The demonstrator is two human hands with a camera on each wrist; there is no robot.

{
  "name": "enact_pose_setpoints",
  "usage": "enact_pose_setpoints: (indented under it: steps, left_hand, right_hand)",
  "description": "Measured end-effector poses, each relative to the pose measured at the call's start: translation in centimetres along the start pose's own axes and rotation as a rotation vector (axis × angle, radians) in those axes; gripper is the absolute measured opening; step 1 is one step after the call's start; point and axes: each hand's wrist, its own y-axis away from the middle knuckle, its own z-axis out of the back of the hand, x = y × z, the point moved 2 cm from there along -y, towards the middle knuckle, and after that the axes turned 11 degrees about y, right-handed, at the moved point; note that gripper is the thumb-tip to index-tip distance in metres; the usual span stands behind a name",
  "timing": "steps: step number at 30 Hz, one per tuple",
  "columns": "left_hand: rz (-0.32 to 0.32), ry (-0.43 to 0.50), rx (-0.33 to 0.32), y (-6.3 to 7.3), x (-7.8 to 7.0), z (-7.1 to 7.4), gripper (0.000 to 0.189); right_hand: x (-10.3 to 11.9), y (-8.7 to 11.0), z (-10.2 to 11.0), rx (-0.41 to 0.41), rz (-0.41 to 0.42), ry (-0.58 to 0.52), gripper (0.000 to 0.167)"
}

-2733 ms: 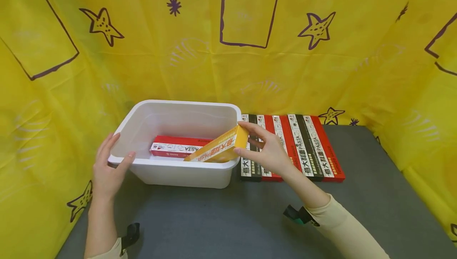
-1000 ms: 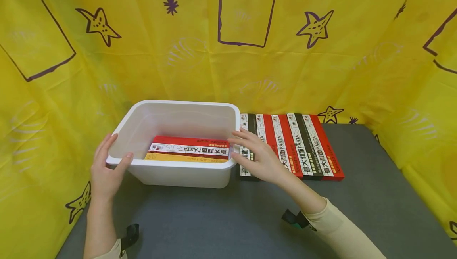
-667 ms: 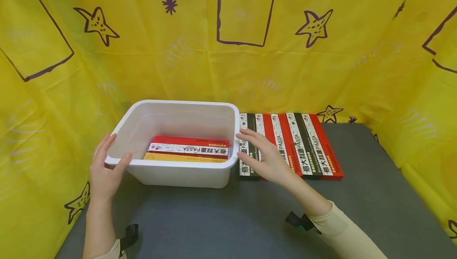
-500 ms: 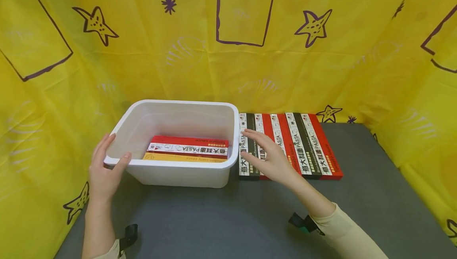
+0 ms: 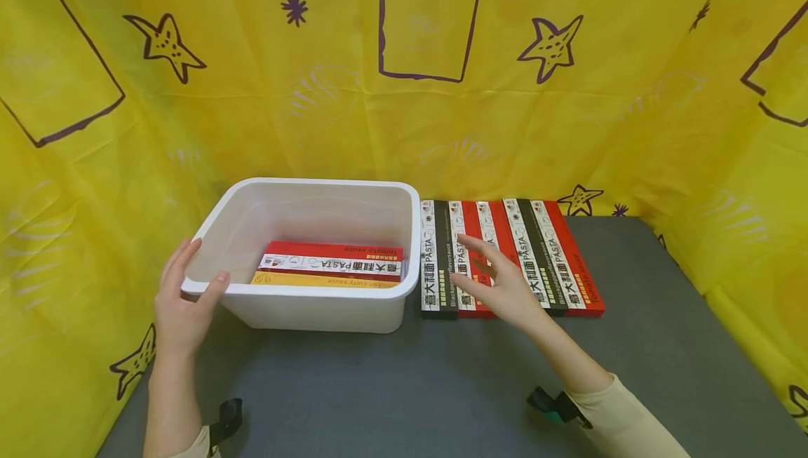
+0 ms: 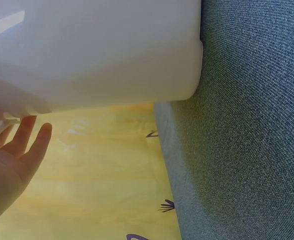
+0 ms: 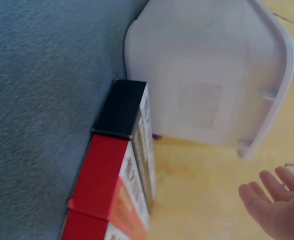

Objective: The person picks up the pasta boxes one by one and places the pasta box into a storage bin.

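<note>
My left hand (image 5: 183,304) holds the near left corner of a white plastic bin (image 5: 315,307), thumb over the front rim and fingers at the left rim. In the left wrist view its fingers reach up beside the bin's wall (image 6: 102,55). Inside the bin lie a red tomato sauce pasta box (image 5: 334,250) and, nearer the front wall, a yellow curry sauce box (image 5: 315,280), partly hidden by the rim. My right hand (image 5: 508,290) hovers over a row of red and black pasta boxes (image 5: 574,254), thumb and fingers apart, holding nothing.
The row, several boxes side by side, lies flat on the dark grey table (image 5: 391,395), just right of the bin. Its leftmost black box (image 5: 445,261) is closest to the bin wall. A yellow patterned curtain (image 5: 303,128) encloses the table at the back and sides.
The right hand lowered the yellow box into the bin, let go of it and moved right, off the bin and over the row. The left hand has stayed at its corner.
</note>
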Motion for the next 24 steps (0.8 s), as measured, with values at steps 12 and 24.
enact_pose_setpoints:
  steps: [12,24]
  left_hand:
    - [-0.007,0.008,-0.002,0.0,0.1,0.0,0.06]
    - [0.017,-0.005,-0.002,0.1,0.0,0.0,0.06]
  right_hand:
    - [-3.2,1.3,1.6,-0.053,-0.063,-0.047,0.067]
    - [-6.0,2.6,3.4,-0.152,-0.153,0.025,0.07]
